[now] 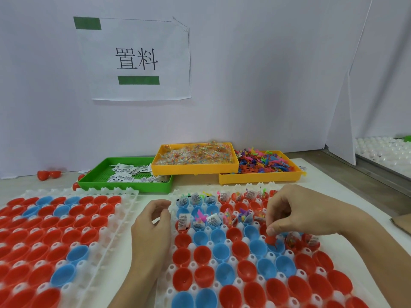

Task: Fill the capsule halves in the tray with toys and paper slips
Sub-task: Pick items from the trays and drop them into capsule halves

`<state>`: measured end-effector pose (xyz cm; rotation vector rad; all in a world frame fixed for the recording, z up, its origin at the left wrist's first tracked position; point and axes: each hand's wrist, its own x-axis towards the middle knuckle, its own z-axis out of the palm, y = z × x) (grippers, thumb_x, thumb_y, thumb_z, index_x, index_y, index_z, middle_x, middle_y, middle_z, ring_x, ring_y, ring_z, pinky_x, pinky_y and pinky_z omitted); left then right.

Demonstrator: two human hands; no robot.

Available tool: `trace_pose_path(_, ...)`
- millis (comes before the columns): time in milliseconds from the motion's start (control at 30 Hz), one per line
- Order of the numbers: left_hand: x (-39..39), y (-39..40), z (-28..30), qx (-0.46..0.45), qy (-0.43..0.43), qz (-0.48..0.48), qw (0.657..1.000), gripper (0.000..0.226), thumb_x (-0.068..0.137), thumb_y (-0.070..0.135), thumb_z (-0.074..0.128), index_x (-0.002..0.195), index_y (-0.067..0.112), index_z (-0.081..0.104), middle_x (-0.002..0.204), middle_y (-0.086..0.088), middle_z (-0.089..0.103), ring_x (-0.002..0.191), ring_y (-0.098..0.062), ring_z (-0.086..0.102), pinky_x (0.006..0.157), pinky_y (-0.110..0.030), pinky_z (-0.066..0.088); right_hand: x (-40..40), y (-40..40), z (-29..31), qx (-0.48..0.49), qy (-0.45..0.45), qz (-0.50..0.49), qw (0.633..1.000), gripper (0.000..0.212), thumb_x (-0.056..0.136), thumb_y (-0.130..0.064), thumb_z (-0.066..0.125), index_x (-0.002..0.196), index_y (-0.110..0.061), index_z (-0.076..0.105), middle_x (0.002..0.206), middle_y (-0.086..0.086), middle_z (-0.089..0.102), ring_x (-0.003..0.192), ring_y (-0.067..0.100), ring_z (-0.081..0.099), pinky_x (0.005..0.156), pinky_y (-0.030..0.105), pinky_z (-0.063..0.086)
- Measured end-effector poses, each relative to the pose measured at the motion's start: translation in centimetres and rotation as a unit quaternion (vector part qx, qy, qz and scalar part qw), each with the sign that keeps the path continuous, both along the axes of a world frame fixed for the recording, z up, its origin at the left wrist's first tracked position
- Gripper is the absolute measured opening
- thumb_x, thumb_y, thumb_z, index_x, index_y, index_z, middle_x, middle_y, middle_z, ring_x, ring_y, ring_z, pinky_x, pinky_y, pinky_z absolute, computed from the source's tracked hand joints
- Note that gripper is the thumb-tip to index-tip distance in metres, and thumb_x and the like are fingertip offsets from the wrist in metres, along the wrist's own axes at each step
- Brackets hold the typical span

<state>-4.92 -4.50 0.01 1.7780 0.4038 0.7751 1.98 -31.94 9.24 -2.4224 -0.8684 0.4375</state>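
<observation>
- Nearest the person, a white tray (231,261) lay at the desk's front edge, its cups holding red and blue capsule halves (222,252); the near rows stood hollow.
- A second white tray (124,210) lay beside it to the left, also full of red and blue halves.
- The left hand (153,221) hovered at the first tray's left rim, fingers loosely curled; whether it held anything could not be told.
- The right hand (287,210) hung over the tray's right part, thumb and fingers pinched together above a red toy (271,240) lying in a blue half just below the thumb tip; whether it touched the toy could not be told.
- The two far rows of that tray held paper slips (213,220) and small coloured toys.
- Beyond the trays, a green bin (124,185) held loose slips.
- A yellow bin (195,168) of small clear packets rested partly on the green one.
- Another yellow bin (260,177) to its right held bright plastic figures.
- Red hearts (47,174) lay at the far left edge.
- A paper sign (135,58) hung on the wall behind.
</observation>
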Motion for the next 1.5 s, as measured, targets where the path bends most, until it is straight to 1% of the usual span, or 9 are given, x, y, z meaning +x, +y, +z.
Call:
trace_pose_path(200,0.0,0.0,0.0,-0.002,0.001,0.001,1.000,0.031,0.093,0.004,0.053,0.089,0.030,0.067,0.091,0.015,0.068,0.087,0.015,0.058,0.073,-0.010,0.040,0.2,-0.2,-0.1,-0.014,-0.014,-0.005,1.000,0.016,0.082,-0.029,0.081,0.068,-0.034,0.074,0.077,-0.014,0.073,0.076,0.004,0.068,0.068,0.013,0.051)
trace_pose_path(633,0.1,0.1,-0.1,0.001,-0.002,-0.003,1.000,0.028,0.094,0.004,0.053,0.093,0.026,0.069,0.093,0.013,0.068,0.092,0.005,0.059,0.073,-0.013,0.041,-0.1,-0.3,0.4,-0.056,-0.032,-0.018,0.998,0.020,0.080,-0.029,0.082,0.063,-0.034,0.073,0.074,-0.019,0.071,0.072,-0.002,0.064,0.065,0.013,0.048)
trace_pose_path(800,-0.1,0.0,0.0,-0.001,-0.002,-0.002,1.000,0.029,0.094,0.004,0.053,0.091,0.028,0.069,0.092,0.015,0.068,0.087,0.015,0.058,0.072,-0.010,0.040,-0.2,-0.5,0.6,-0.056,-0.050,-0.022,0.997,0.011,0.080,-0.034,0.081,0.070,-0.036,0.077,0.079,-0.021,0.071,0.079,0.001,0.064,0.075,0.024,0.054)
trace_pose_path(900,-0.1,0.0,0.0,-0.001,0.001,0.001,1.000,0.029,0.094,0.004,0.053,0.090,0.029,0.068,0.093,0.016,0.068,0.090,0.012,0.058,0.071,-0.009,0.039,0.0,-0.5,0.7,-0.012,-0.068,-0.038,0.997,0.011,0.084,-0.032,0.078,0.073,-0.035,0.078,0.077,-0.022,0.071,0.076,0.000,0.065,0.068,0.017,0.051)
trace_pose_path(1033,0.1,-0.1,-0.1,-0.003,-0.003,0.009,1.000,0.031,0.093,0.002,0.053,0.087,0.029,0.068,0.090,0.014,0.068,0.088,0.016,0.057,0.065,-0.003,0.040,1.9,2.1,1.6,0.015,-0.145,-0.051,0.988,0.012,0.091,-0.031,0.070,0.082,-0.031,0.079,0.077,-0.020,0.072,0.075,0.001,0.066,0.068,0.020,0.053)
trace_pose_path(1167,0.2,0.1,-0.1,-0.004,-0.012,0.008,1.000,0.031,0.093,0.000,0.053,0.085,0.026,0.068,0.089,0.013,0.068,0.086,0.017,0.057,0.064,0.003,0.039,6.5,6.7,3.6,0.019,-0.224,-0.061,0.973,0.020,0.098,-0.023,0.059,0.097,-0.014,0.077,0.094,-0.001,0.076,0.082,0.015,0.065,0.076,0.033,0.052)
trace_pose_path(1267,0.3,0.1,0.0,-0.013,-0.009,0.007,1.000,0.030,0.095,0.002,0.052,0.086,0.025,0.068,0.090,0.014,0.068,0.086,0.016,0.057,0.064,0.001,0.041,10.4,9.3,4.1,-0.024,-0.222,-0.099,0.970,0.023,0.098,-0.015,0.053,0.109,-0.014,0.074,0.106,0.003,0.072,0.092,0.020,0.063,0.082,0.034,0.053)
trace_pose_path(1400,0.3,-0.1,0.0,-0.026,-0.011,0.011,1.000,0.030,0.094,0.001,0.052,0.084,0.024,0.068,0.089,0.011,0.069,0.084,0.015,0.058,0.064,0.001,0.041,13.5,11.3,3.0,-0.097,-0.199,-0.118,0.968,0.030,0.095,-0.005,0.049,0.117,-0.012,0.068,0.108,0.005,0.067,0.088,0.021,0.056,0.066,0.025,0.045)
trace_pose_path(1500,0.3,-0.1,0.1,-0.027,-0.013,0.007,1.000,0.029,0.094,0.000,0.052,0.084,0.022,0.068,0.089,0.009,0.069,0.083,0.014,0.059,0.064,0.002,0.040,14.6,12.3,2.1,-0.167,-0.199,-0.133,0.956,0.037,0.089,0.002,0.046,0.119,-0.003,0.068,0.128,0.016,0.064,0.112,0.033,0.062,0.087,0.041,0.056)
